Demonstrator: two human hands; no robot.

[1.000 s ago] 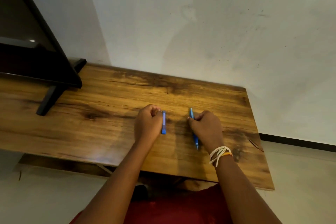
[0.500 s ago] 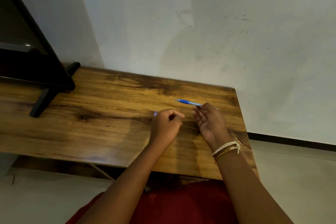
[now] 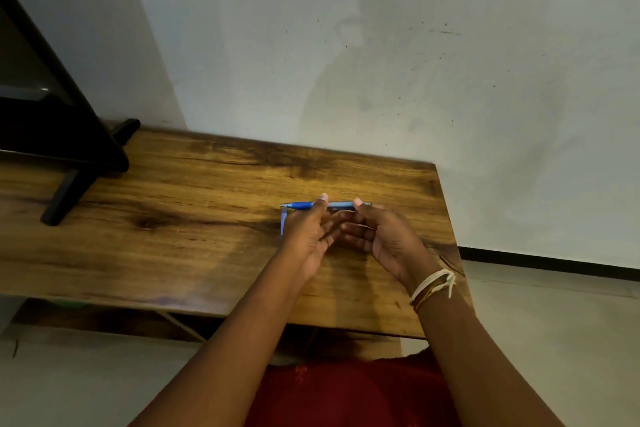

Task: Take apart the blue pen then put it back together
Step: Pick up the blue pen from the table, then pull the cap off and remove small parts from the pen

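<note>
The blue pen (image 3: 303,205) lies level above the wooden table (image 3: 173,246), its tip pointing left. My left hand (image 3: 308,236) pinches the pen's middle, thumb on top. My right hand (image 3: 384,239) pinches the pen's right end, with its lower fingers curled toward the left hand. A blue cap (image 3: 284,222) stands nearly upright at the left edge of my left hand. I cannot tell whether that hand holds the cap or it rests on the table. The pen's right end is hidden by my right thumb.
A black screen (image 3: 52,128) stands at the table's far left on a black foot (image 3: 65,198). A pale wall rises right behind the table. The table's right edge (image 3: 450,236) lies just right of my right hand, with floor beyond.
My right hand swung the pen from upright to level with its tip to the left. My left hand, which held the cap, moved right and took hold of the pen's middle.
</note>
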